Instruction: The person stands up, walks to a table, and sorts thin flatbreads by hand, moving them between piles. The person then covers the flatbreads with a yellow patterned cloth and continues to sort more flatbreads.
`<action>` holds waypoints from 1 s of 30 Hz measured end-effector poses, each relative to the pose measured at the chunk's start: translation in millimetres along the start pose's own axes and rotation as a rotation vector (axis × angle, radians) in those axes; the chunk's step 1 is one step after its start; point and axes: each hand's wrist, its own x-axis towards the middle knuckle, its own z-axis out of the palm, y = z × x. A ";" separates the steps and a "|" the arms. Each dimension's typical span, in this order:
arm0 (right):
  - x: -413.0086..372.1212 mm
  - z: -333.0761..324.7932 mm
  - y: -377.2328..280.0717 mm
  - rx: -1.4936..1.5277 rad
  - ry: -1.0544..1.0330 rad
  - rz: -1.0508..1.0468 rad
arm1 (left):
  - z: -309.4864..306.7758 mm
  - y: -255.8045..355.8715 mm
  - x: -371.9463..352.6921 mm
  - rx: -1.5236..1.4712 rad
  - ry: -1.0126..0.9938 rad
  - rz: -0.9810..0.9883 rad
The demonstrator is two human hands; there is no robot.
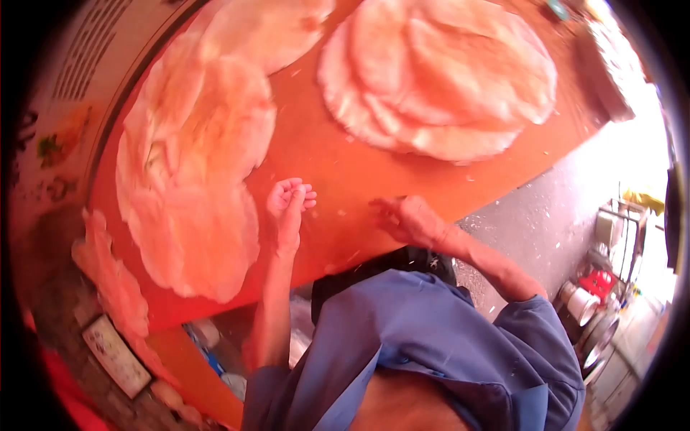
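My left hand [291, 203] is palm up over the orange table [323, 161], fingers curled and thumb pressed to them; whether something small is in the pinch cannot be made out. Just right of it, my right hand [413, 219] hangs above the table's near edge, its fingers slightly apart and blurred, with nothing visible in them. Large thin, pale flatbread-like sheets [208, 122] overlap along the table's left side, close to my left hand. A round pile of similar sheets [438, 79] lies at the far right. Small pale flakes dot the tabletop.
A printed panel [79, 79] borders the table at the left. More pale sheets [115, 280] hang near the lower left edge, beside a framed tile [116, 355]. A wrapped block [611, 68] sits at the far right corner. Machinery with a red part [598, 284] stands right.
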 end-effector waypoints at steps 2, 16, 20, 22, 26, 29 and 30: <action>37.1 10.9 -16.5 0.148 0.019 0.126 | -42.2 -19.1 -24.6 0.064 0.109 0.032; 254.4 133.3 -68.3 1.018 0.443 0.565 | -238.9 -77.1 -139.2 1.255 0.454 0.349; 278.9 120.5 -71.9 1.138 0.429 0.754 | -252.9 -88.3 -139.1 1.267 0.431 0.352; 286.6 121.8 -65.1 1.100 0.406 0.770 | -256.8 -85.1 -134.6 1.318 0.411 0.399; 295.0 118.8 -62.6 0.845 0.396 0.681 | -247.6 -83.3 -116.6 1.285 0.364 0.520; 296.9 133.8 -59.9 0.635 0.491 0.376 | -240.1 -86.6 -101.7 1.247 0.310 0.573; 299.9 139.1 -47.8 0.568 0.544 0.402 | -243.0 -93.2 -98.6 1.250 0.326 0.606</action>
